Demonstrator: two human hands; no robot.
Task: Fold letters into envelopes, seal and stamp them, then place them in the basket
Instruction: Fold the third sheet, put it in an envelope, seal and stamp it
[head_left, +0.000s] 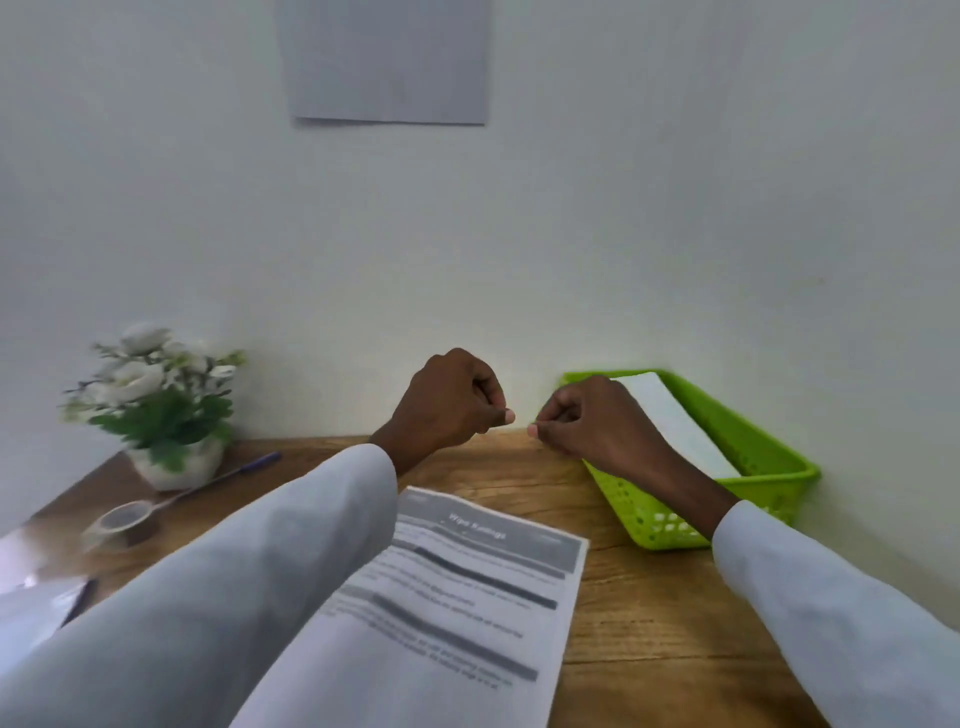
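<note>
Beside perforated plastic basket (675, 525), flat envelope (675, 421)

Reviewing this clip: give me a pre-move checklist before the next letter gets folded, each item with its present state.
1. Printed white paper letter flat on the wooden table: ok.
2. Left hand free: cannot tell, fingertips pinched.
3. Right hand free: cannot tell, fingertips pinched.
4. Green perforated plastic basket holds a white envelope: ok.
5. Clear tape roll on the table: ok.
6. Spare envelope ready: cannot tell.
</note>
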